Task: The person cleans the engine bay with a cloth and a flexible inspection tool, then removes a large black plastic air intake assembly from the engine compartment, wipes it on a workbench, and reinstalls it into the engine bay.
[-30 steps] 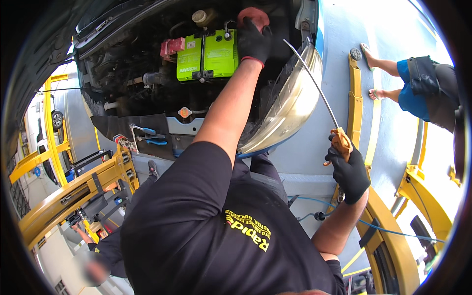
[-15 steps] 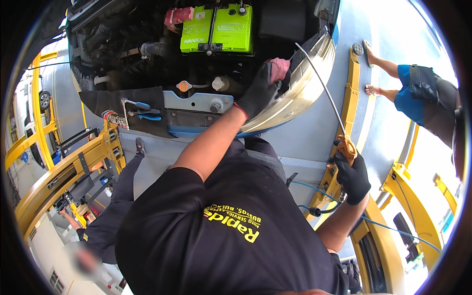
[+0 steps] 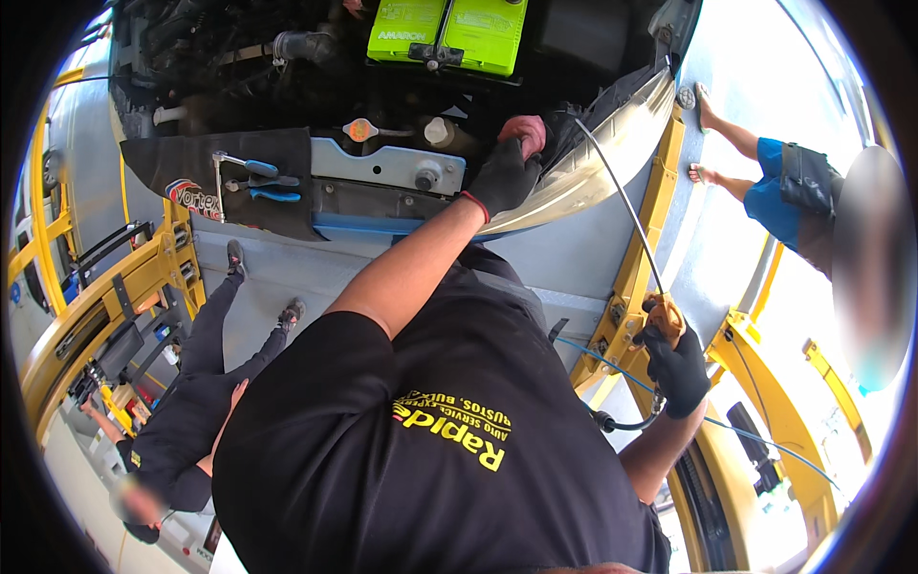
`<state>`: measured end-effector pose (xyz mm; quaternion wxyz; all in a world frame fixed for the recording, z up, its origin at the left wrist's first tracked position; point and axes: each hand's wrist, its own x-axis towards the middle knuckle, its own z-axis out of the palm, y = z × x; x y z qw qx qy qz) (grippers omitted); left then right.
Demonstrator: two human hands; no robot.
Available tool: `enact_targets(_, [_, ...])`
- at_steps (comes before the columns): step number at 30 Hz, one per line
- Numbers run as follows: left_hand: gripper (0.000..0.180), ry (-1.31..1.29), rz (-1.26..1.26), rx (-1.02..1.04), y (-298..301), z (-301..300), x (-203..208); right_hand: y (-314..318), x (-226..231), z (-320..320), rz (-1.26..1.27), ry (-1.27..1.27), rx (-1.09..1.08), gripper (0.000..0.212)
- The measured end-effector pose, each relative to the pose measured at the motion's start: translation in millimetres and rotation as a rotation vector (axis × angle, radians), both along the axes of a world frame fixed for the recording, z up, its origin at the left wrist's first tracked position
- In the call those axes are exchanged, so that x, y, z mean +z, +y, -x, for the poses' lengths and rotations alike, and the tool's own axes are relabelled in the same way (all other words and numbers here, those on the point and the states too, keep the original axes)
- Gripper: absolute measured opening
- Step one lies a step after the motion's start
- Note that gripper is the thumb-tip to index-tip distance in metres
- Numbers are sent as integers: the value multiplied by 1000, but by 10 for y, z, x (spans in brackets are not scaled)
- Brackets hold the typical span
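My left hand [image 3: 504,179], in a black glove with a red cuff, is closed around a crumpled pink rag [image 3: 524,132]. It is at the front edge of the engine bay, beside the headlight [image 3: 579,177]. Out to the right, my gloved right hand [image 3: 677,371] grips the orange handle of an air blow gun [image 3: 666,316]. The gun's long thin metal tube slants up and left, its tip over the headlight's edge, apart from the rag. A hose fitting [image 3: 612,419] shows below that hand.
A green battery [image 3: 483,38] sits in the engine bay, behind an orange-centred radiator cap [image 3: 360,130]. Pliers [image 3: 274,195] and a ratchet [image 3: 220,172] lie on a black cover [image 3: 277,158]. Yellow lift parts [image 3: 636,249] stand around. People are at left [image 3: 182,421] and right [image 3: 779,206].
The view has shifted, so the car sits higher in it. My left hand has moved with the rag, which is bunched differently. My right hand still holds the blow gun.
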<state>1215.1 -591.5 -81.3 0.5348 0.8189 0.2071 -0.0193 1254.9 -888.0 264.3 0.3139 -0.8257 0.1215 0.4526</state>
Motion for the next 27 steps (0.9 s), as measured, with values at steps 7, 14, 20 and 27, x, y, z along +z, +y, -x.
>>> enact_targets(7, [36, -302, 230, 168, 175, -809, 245, 230, -35, 106, 211, -38, 207, 35])
enact_targets(14, [32, 52, -6, 91, 70, 88, 582, 619, 196, 128, 311, -49, 233, 40])
enact_targets(20, [25, 66, -211, -438, 408, 14, 730, 722, 165, 89, 319, -155, 359, 39])
enact_targets(27, [32, -143, 158, 400, 114, -370, 286, 742, 60, -6, 198, -93, 226, 44])
